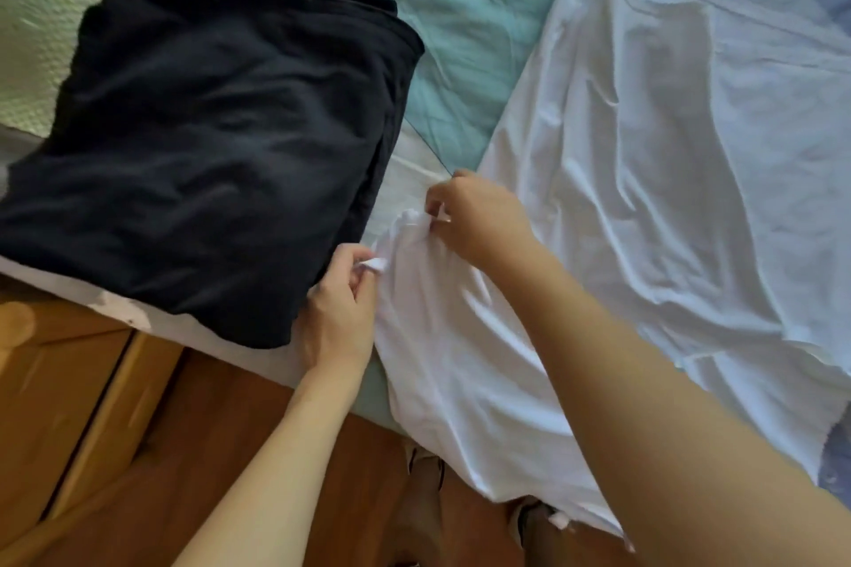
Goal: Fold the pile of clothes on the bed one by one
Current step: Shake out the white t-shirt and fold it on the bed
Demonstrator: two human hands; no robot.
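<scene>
Both hands pinch the white garment point(460, 364) edge: left hand point(338, 313) w/ a small fold, right hand point(479, 216) just beyond. Folded black clothes point(207, 152) lie left of the hands on the bed point(465, 60).

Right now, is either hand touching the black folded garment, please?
No, both the left hand and right hand pinch the white garment beside the black garment.

The bed point(465, 5), under a pale blue-green sheet, carries folded black clothes point(216, 152) beside a spread white garment point(644, 180).
</scene>
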